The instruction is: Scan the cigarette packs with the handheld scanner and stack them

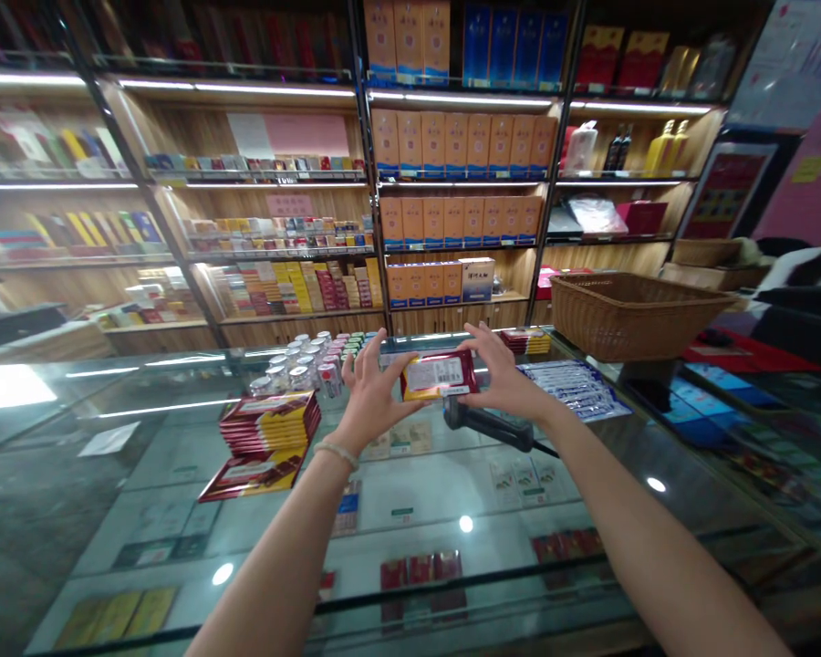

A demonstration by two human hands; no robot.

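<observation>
A red and yellow packet (439, 375) with a white barcode label facing me is held up over the glass counter. My left hand (373, 388) grips its left end between thumb and fingers, while my right hand (499, 374) pinches the right end. Just below the packet, a black handheld scanner (489, 426) lies on the glass. To the left of my left hand stands a stack of similar red and yellow packets (270, 424), with more packets (253, 473) spread in front of it.
Cans (301, 356) stand in rows behind the stack. Blue and white packets (575, 388) and a small red-yellow pile (525, 341) lie right. A wicker basket (629, 315) sits at the counter's right. Stocked shelves (462, 246) line the back. At far right, part of a person (804, 269) shows.
</observation>
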